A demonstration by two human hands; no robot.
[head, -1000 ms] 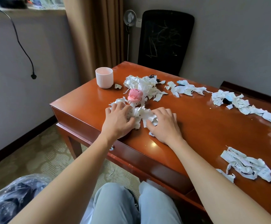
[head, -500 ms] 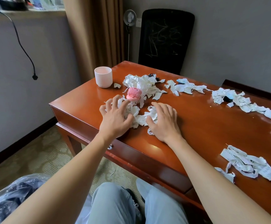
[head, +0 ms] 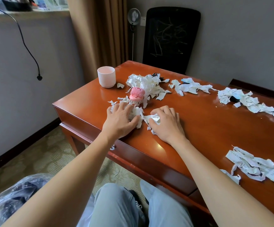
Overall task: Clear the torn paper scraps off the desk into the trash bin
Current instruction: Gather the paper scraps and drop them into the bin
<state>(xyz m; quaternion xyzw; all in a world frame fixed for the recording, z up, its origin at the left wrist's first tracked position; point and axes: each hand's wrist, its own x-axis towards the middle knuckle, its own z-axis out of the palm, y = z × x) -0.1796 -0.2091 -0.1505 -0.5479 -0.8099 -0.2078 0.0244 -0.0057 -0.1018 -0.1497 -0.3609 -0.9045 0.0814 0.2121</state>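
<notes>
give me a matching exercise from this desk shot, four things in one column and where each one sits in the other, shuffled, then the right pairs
Things
1. ribbed cup
2. pink brush
3. trash bin
4. black chair

Places
A. on the floor, lower left of the view
B. beyond the desk's far edge
C. near the desk's far left corner
D. among paper scraps, just beyond the left hand

Pairs: 1-C, 2-D, 3-A, 4-B
</notes>
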